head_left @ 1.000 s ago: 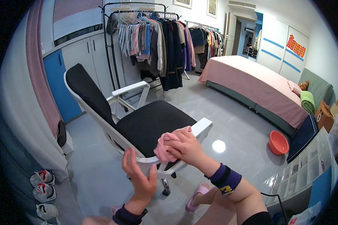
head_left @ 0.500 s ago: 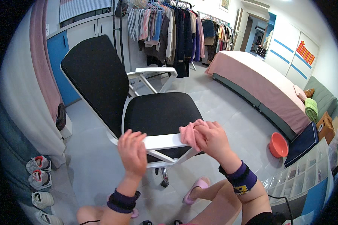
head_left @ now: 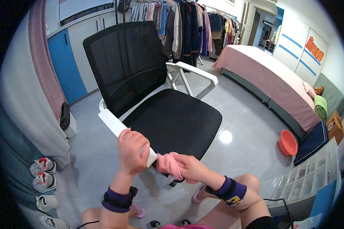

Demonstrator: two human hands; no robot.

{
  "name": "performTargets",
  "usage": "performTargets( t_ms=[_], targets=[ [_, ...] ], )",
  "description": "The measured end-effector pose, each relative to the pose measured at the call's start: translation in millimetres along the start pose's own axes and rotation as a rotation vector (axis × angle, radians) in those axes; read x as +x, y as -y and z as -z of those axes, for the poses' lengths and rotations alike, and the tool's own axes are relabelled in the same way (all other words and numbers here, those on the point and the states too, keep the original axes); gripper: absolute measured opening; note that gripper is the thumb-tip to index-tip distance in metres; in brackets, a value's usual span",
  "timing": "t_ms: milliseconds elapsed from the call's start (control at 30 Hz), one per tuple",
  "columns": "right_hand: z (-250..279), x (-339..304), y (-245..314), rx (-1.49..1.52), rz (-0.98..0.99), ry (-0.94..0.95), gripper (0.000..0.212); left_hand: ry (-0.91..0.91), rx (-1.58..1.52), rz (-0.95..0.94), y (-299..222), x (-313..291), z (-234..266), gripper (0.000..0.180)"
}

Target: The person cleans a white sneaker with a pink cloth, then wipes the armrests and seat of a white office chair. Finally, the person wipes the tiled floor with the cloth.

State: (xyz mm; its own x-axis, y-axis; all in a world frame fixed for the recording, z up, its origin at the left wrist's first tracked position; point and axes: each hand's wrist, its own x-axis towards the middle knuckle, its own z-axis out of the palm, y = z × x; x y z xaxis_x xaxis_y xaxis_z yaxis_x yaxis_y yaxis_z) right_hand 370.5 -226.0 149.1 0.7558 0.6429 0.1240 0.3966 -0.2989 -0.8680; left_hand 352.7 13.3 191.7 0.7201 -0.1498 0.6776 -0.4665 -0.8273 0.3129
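Note:
An office chair point(head_left: 176, 118) with a black mesh back, a black seat and white armrests stands before me, turned at an angle. My left hand point(head_left: 132, 150) is closed around the near white armrest point(head_left: 112, 123), close to its front end. Bunched in my right hand point(head_left: 195, 168) is a pink cloth point(head_left: 167, 165), just beside that armrest's front tip. Whether the cloth touches the tip I cannot tell. The far armrest point(head_left: 197, 73) stands free of both hands. Each wrist wears a dark purple band.
A bed with a pink cover point(head_left: 263, 82) stands at the right, with a red basin point(head_left: 288, 142) on the floor near its foot. Hanging clothes point(head_left: 187, 28) fill racks at the back. Shoes point(head_left: 45, 183) line the left side. A clear compartmented organizer point(head_left: 307, 171) is at lower right.
The chair has swivelled, its near armrest now slanting toward me. My left hand has closed on the armrest. My right hand has moved left and down with the pink cloth.

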Motion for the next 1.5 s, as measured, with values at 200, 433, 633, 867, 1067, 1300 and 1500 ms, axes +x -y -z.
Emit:
performTargets(
  t_ms=[200,433,633,867,1067,1300,1500],
  targets=[
    [-12,24,-16,-0.204,0.216,-0.065,0.046,-0.01,-0.078,-0.011,-11,-21,22,0.012],
    [-61,34,-56,-0.82,0.526,0.081,0.049,-0.074,-0.096,0.02,-11,-56,61,0.017],
    [65,46,-143,-0.91,-0.191,-0.124,0.042,-0.068,-0.134,0.023,-7,-57,66,0.018],
    [-11,54,-123,-1.318,-0.012,-0.136,0.039,-0.105,-0.123,0.001,0,-58,65,0.017],
    [-130,70,-32,-0.725,0.645,-0.033,0.038,-0.11,-0.118,0.004,-6,-56,61,0.017],
    [-141,180,-43,-0.71,0.499,0.12,0.049,-0.075,-0.111,0.054,-3,-59,64,0.021],
    [-76,265,-95,-1.187,0.203,-0.126,0.033,-0.071,-0.139,0.126,4,-58,68,0.023]
  ],
)
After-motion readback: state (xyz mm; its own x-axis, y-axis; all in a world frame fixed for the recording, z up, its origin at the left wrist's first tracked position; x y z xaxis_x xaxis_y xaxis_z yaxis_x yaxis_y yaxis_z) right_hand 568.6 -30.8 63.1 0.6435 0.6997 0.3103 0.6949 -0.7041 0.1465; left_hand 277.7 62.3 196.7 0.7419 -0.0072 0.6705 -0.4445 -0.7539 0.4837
